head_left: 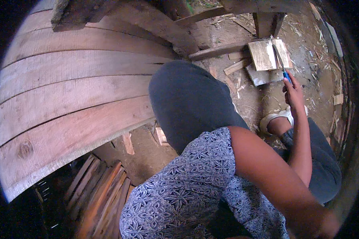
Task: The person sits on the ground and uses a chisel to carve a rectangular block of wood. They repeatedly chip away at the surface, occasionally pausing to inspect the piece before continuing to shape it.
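Observation:
My right hand (293, 89) is closed round the blue handle of a knife (279, 57). Its long, narrow blade points away from me, over a pale flat piece of wood (262, 56). Close against the blade's right side is a second pale piece (284, 51); whether blade and wood touch, I cannot tell. Under them a grey-white slab (261, 76) lies on the ground. My other arm (271, 171), bare below a patterned sleeve, is bent and crosses toward the lower right; its hand does not show.
Broad wooden planks (75, 83) form a raised surface on the left. Beneath its near edge are stacked timber strips (103, 195). Wooden beams (227, 49) run beyond my knee (191, 99). Offcuts (235, 67) and shavings litter the dirt ground near my shoe (269, 119).

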`<state>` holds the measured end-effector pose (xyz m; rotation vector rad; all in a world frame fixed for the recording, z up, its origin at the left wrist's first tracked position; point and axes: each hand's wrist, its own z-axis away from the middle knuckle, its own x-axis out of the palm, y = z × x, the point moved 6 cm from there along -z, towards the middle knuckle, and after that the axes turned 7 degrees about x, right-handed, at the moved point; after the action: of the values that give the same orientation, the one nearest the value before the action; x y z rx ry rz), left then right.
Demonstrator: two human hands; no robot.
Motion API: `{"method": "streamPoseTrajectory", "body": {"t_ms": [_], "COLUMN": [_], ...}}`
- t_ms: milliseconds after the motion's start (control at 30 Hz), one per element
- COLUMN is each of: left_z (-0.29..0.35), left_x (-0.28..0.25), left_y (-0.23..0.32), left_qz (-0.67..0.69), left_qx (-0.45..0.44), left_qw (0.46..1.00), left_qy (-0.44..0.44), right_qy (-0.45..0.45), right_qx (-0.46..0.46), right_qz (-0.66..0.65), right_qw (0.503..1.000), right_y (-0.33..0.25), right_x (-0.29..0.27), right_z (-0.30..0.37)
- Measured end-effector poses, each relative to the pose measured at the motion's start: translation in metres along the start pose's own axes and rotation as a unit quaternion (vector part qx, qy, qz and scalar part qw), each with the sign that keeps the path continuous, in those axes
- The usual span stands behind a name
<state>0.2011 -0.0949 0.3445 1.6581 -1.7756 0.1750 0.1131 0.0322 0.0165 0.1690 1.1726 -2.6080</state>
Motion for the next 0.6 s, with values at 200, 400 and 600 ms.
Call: {"method": "streamPoseTrajectory", "body": {"t_ms": [200,400,600], "left_z": [0.001,0.005,0.017], "left_x": [0.009,0.018,0.008], "left_y": [-0.008,-0.005,0.015], "left_qz": [0.004,0.003,-0.032], "left_qx": [-0.01,-0.016,-0.035], "left_qw": [1.0,1.0,0.999], "left_qy": [-0.001,-0.01,-0.007], "right_qy": [-0.009,-0.009,-0.001], "right_qx": [-0.005,-0.006,-0.026], "right_qz": [-0.015,-0.011,0.013], "right_qw": [1.0,1.0,1.0], "right_y": [-0.006,-0.004,-0.007], "right_x": [-0.001,0.002,0.002], "right_z": [0.008,0.005,0.009]}}
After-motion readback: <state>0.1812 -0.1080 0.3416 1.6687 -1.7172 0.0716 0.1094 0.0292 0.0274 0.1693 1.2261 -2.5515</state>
